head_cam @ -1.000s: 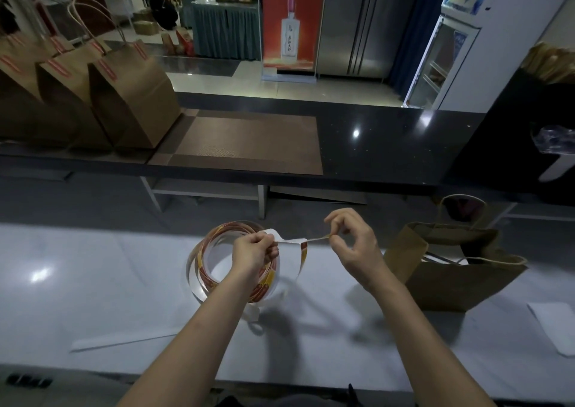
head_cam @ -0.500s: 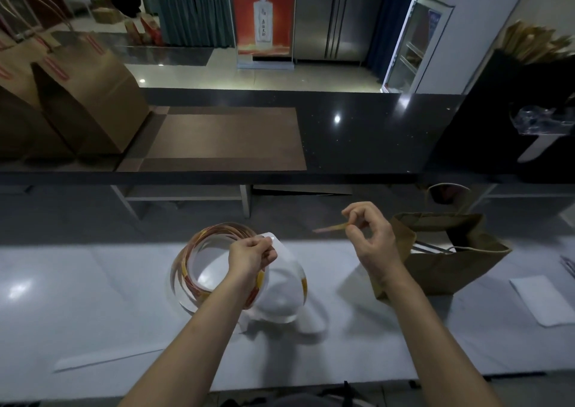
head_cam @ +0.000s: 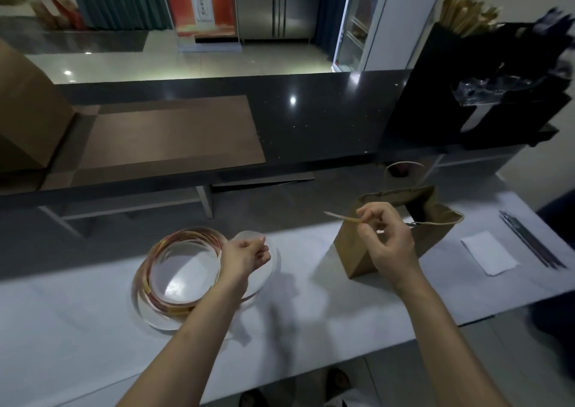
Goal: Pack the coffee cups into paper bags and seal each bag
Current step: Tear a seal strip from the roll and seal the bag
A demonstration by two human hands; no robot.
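Note:
A loose roll of sticker strip (head_cam: 179,269), white backing with red and gold labels, lies coiled on the white counter (head_cam: 77,322). My left hand (head_cam: 244,256) grips the roll at its right side, fingers curled round the backing. My right hand (head_cam: 384,235) pinches a peeled sticker (head_cam: 342,218) between thumb and fingers, held in the air just left of an open brown paper bag (head_cam: 357,251). The bag stands on the counter with its twine handles up. Its contents are hidden from this angle.
A white napkin (head_cam: 490,257) and dark straws (head_cam: 529,242) lie at the right of the counter. A raised black counter (head_cam: 311,117) behind holds a brown mat (head_cam: 168,136), another brown bag (head_cam: 28,120) at far left and a black organiser (head_cam: 497,86) at right.
The sticker came free of the roll and my right hand carried it right, toward the open bag. My left hand stayed on the roll. The camera tilted down and right.

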